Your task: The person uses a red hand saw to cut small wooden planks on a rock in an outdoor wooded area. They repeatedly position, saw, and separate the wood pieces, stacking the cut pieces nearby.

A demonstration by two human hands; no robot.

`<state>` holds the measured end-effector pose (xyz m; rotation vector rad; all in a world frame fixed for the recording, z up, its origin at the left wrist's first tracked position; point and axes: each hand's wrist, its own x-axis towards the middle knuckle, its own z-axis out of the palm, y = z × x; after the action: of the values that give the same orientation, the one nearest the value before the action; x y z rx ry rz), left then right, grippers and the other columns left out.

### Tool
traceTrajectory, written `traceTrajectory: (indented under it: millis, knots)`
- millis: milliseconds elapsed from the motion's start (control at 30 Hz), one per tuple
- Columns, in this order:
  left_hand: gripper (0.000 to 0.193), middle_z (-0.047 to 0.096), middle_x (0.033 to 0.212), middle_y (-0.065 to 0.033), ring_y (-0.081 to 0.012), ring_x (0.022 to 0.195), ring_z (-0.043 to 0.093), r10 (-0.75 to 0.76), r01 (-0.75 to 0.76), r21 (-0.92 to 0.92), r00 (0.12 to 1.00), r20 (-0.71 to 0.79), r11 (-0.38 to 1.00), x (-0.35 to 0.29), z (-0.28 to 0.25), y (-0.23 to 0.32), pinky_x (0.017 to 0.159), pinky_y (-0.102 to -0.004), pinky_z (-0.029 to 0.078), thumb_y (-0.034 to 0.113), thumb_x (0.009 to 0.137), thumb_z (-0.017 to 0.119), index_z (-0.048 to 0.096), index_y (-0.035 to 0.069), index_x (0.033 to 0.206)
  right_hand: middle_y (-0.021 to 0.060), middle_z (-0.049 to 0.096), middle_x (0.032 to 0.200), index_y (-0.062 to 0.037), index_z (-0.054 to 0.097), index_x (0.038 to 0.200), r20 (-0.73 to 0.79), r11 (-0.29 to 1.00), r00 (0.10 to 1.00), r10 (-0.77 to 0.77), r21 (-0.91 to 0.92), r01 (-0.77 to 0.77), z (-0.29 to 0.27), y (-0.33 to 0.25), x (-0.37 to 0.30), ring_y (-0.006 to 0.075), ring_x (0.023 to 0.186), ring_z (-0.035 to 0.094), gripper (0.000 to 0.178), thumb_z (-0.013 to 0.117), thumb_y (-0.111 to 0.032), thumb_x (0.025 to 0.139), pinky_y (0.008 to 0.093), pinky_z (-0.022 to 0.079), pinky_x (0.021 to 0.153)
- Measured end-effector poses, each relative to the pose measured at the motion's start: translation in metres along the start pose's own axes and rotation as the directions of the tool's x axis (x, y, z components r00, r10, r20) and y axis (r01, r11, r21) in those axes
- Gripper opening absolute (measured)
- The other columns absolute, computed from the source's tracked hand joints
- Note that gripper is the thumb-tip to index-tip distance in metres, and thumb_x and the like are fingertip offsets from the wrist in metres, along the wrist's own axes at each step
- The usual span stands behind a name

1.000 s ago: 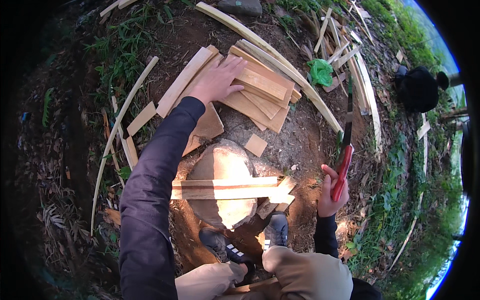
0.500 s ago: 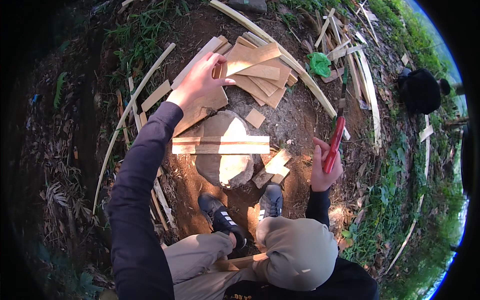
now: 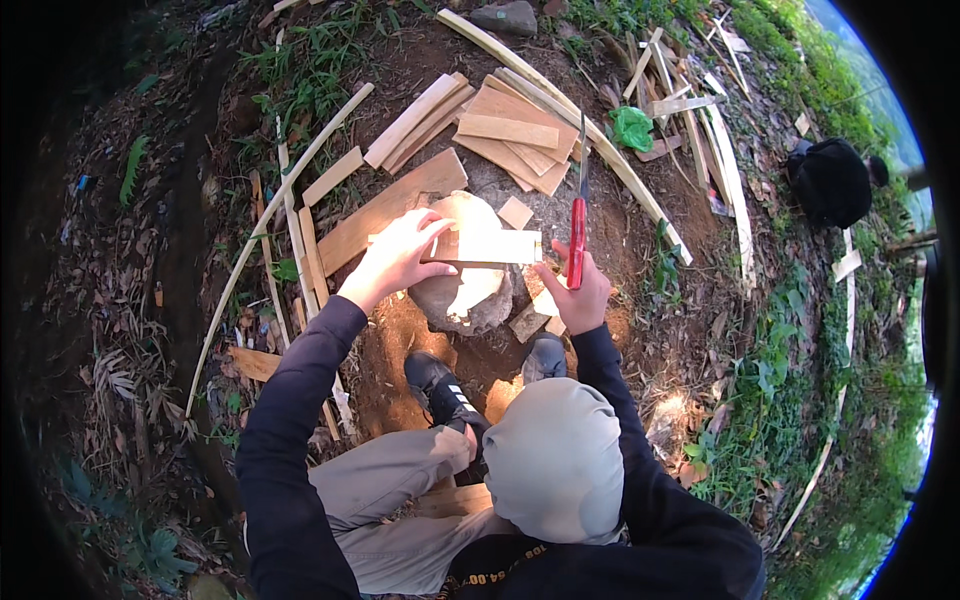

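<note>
My left hand [image 3: 395,258] grips the left part of a pale flat board [image 3: 490,246] held across the top of a round wood stump [image 3: 460,300], thumb along its near edge and fingers on top. Much of the board's left end is hidden by the hand. My right hand [image 3: 583,292] is closed around the red handle of a long, narrow-bladed tool [image 3: 577,245], its blade pointing away from me. Whether it is a saw or a knife I cannot make out. The right thumb is at the board's right end. A small square offcut [image 3: 515,212] lies just beyond.
Flat boards [image 3: 510,130] are stacked past the stump, with a wide plank [image 3: 400,205] to its left. Long curved strips [image 3: 285,190] lie on both sides. A green plastic bag [image 3: 632,128] and black bag [image 3: 832,182] sit to the right. My shoes [image 3: 440,390] are near the stump.
My left hand has come back from the board stack to the stump and now grips a board. The stack's top slanted board is gone. My right hand has moved left with the red-handled tool.
</note>
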<state>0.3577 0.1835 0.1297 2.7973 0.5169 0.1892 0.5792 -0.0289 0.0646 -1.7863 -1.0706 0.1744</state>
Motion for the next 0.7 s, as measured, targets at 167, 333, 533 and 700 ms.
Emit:
traceTrajectory:
  millis: [167, 333, 533, 700]
  knots:
    - [0.050, 0.062, 0.115, -0.0100, -0.0299, 0.109, 0.059, -0.009, 0.012, 0.068, 0.999, -0.041, 0.998, 0.000, 0.014, 0.003, 0.093, -0.0401, 0.049, 0.042, 0.084, 0.074, 0.068, 0.008, 0.120, 0.0094, 0.070, 0.091, -0.0043, 0.065, 0.114, 0.068, 0.998, 0.997, 0.040, 0.039, -0.042, 0.003, 0.007, -0.001, 0.0227, 0.072, 0.068, 0.048, 0.087, -0.026, 0.077, 0.0324, 0.053, 0.068]
    - [0.047, 0.062, 0.114, -0.0099, -0.0293, 0.107, 0.059, -0.004, 0.007, 0.066, 0.999, -0.050, 0.998, 0.002, 0.019, 0.009, 0.091, -0.0406, 0.049, 0.040, 0.084, 0.073, 0.068, 0.008, 0.119, 0.0076, 0.070, 0.083, -0.0054, 0.067, 0.109, 0.043, 0.990, 0.997, 0.070, 0.122, -0.075, 0.013, 0.009, -0.004, 0.0210, 0.067, 0.066, 0.038, 0.084, -0.019, 0.078, 0.0317, 0.052, 0.066]
    - [0.049, 0.063, 0.112, -0.0115, -0.0302, 0.107, 0.058, 0.039, -0.025, 0.109, 0.992, -0.124, 0.994, 0.001, 0.028, 0.003, 0.092, -0.0410, 0.048, 0.039, 0.085, 0.073, 0.066, 0.006, 0.120, 0.0082, 0.069, 0.081, -0.0061, 0.067, 0.105, -0.025, 0.995, 0.995, 0.095, 0.044, -0.094, 0.023, 0.008, -0.008, 0.0221, 0.066, 0.066, 0.028, 0.080, -0.014, 0.081, 0.0321, 0.052, 0.064]
    - [0.052, 0.064, 0.112, -0.0131, -0.0311, 0.108, 0.058, 0.055, -0.042, 0.134, 0.994, -0.095, 0.990, 0.006, 0.028, 0.005, 0.093, -0.0414, 0.048, 0.039, 0.084, 0.073, 0.064, 0.004, 0.121, 0.0083, 0.068, 0.079, -0.0061, 0.067, 0.102, -0.105, 0.991, 0.992, 0.073, 0.115, -0.061, 0.031, 0.018, -0.007, 0.0245, 0.067, 0.067, 0.025, 0.078, -0.013, 0.081, 0.0326, 0.052, 0.064]
